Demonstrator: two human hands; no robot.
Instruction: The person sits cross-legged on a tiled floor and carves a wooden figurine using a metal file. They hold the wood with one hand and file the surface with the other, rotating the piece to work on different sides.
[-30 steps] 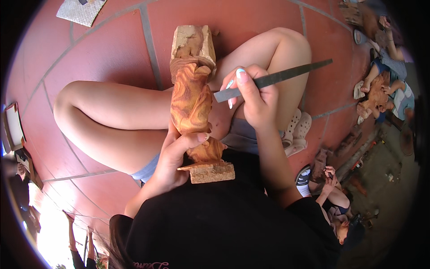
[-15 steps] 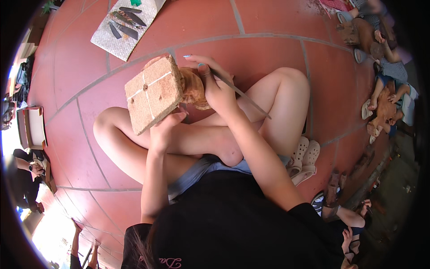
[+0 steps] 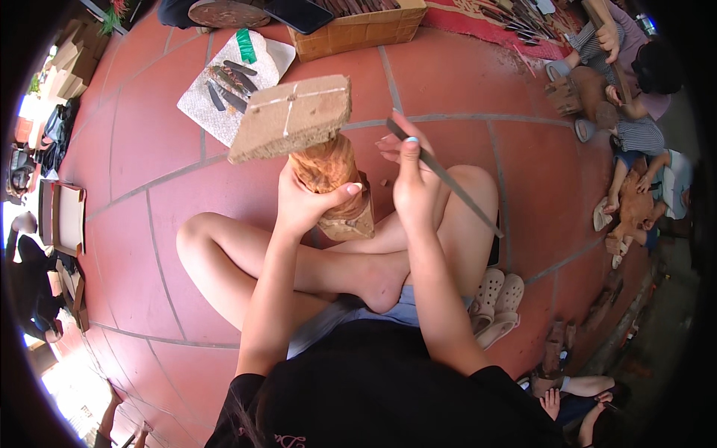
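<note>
My left hand (image 3: 302, 198) is wrapped round a carved wooden block (image 3: 328, 166), brown with rounded, rough-cut sides, raised over my crossed legs. A square particle board (image 3: 295, 112) with white lines crossing on it is joined to the block's upper end and tilts to the left. To the right of the block, my right hand (image 3: 414, 175) grips a thin, flat grey file (image 3: 467, 198) between thumb and fingers. The file slants down to the right, apart from the wood.
Ahead on red tiles (image 3: 172, 216) lies a white sheet (image 3: 200, 101) with several dark blades and a green strip. Beyond it are a cardboard box (image 3: 366, 36) of tools and a dark phone (image 3: 299, 13). Beige clogs (image 3: 497, 302) sit by my right thigh. People work at the right.
The block has turned so the board faces more upward, and it moved right. My left hand now grasps the block; my right hand has left it, keeping the file.
</note>
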